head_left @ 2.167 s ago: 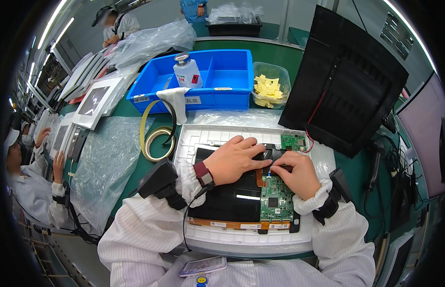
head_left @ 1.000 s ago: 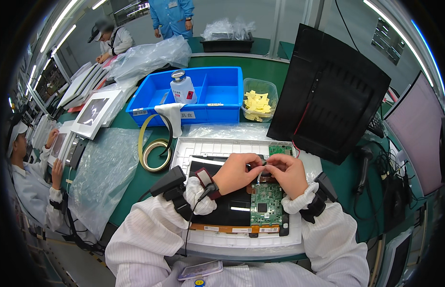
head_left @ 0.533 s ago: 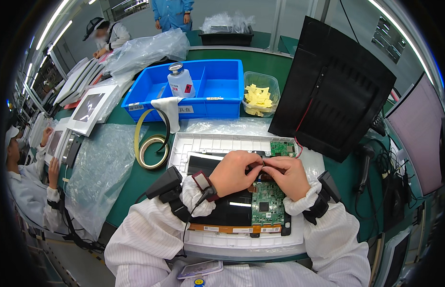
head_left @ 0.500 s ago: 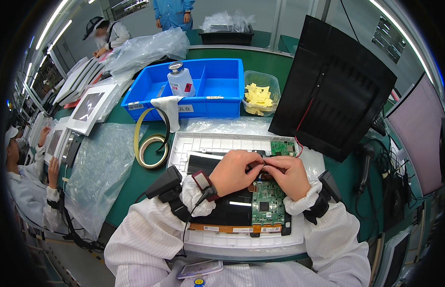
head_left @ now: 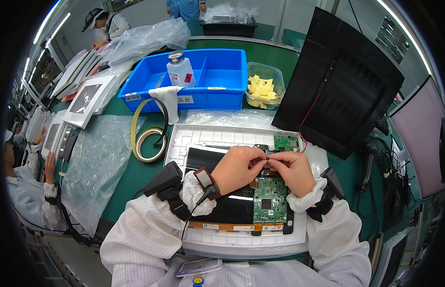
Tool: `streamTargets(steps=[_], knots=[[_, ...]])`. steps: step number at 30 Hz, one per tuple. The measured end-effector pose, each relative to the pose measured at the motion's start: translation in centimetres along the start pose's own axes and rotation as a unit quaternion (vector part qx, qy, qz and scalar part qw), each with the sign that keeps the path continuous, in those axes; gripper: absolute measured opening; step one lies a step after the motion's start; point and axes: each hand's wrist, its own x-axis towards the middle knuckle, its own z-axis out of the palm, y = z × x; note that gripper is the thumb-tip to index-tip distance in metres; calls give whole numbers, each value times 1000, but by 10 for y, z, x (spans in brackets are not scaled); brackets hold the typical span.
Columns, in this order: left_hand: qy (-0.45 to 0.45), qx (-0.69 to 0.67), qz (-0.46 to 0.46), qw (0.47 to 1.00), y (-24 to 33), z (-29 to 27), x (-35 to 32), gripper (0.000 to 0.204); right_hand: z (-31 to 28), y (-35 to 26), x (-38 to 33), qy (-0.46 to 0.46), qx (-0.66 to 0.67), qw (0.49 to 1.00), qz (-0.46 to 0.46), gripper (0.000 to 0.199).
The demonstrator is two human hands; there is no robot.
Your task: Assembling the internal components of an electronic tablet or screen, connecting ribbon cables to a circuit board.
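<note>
In front of me lies a white plastic housing (head_left: 232, 131) with a black display panel (head_left: 222, 210) inside. A green circuit board (head_left: 271, 201) sits on the panel's right part. Over the board's upper end, my left hand (head_left: 239, 167) and my right hand (head_left: 295, 170) meet, fingertips pinched together. Something small and dark between the fingertips is too tiny and covered to name; thin dark cabling shows just below. A smaller green board (head_left: 285, 142) is at the housing's upper right. An orange flex strip (head_left: 232, 226) runs along the panel's lower edge.
Beyond the housing stand a blue divided bin (head_left: 220, 98) holding a white bottle (head_left: 181, 71), and a clear tub (head_left: 275, 99) of yellow slips. Tape rolls (head_left: 151, 157) and plastic film (head_left: 100, 158) lie left. A large black panel (head_left: 335, 91) leans right, near a scanner (head_left: 366, 167). Others work at left.
The view has shifted slightly. Both hands keep pinching at nearly the same spot over the board's upper end, with a small shift of the fingers.
</note>
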Motion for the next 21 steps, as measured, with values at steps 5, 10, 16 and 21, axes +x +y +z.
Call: streamTargets(steps=[5,10,16,21], knots=[[2,5,2,1000,1,1,1,9,-2,2,1,-2,-16,1000,-10,11],[10,9,19,1000,-1,1,0,9,0,-1,0,-4,-3,1000,-2,11],[20,17,42,999,-3,2,1,9,-2,-1,0,-6,-13,1000,-3,12],[11,17,32,999,-3,1,2,9,-3,-4,0,-13,1,1000,15,12]])
